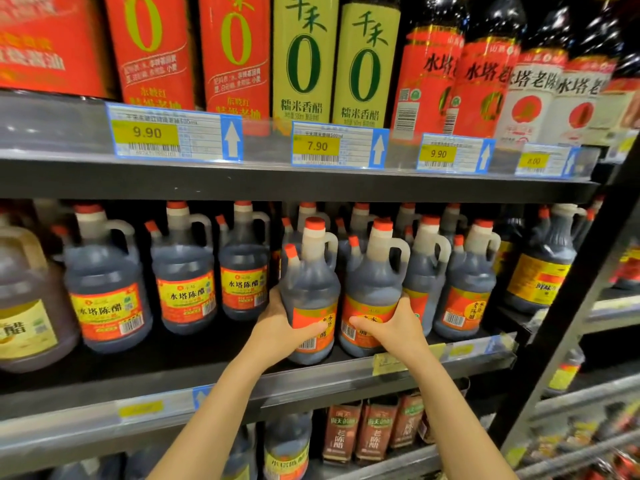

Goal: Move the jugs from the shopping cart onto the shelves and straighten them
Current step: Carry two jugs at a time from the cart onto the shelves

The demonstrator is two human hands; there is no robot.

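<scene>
Two dark vinegar jugs with red caps and orange labels stand side by side at the front of the middle shelf (pixel 346 370). My left hand (pixel 284 327) grips the lower body of the left jug (pixel 310 282), thumb across its label. My right hand (pixel 388 325) grips the right jug (pixel 374 282) the same way. Both jugs are upright, handles pointing right. More jugs of the same kind (pixel 464 282) stand to their right and behind them. The shopping cart is out of view.
Jugs with yellow-and-red labels (pixel 187 271) fill the shelf's left part, beside a big amber jug (pixel 27 299). The shelf above (pixel 263 181) carries tall bottles and price tags. Pouches (pixel 374 431) sit on the shelf below. A black upright post (pixel 568 306) stands at right.
</scene>
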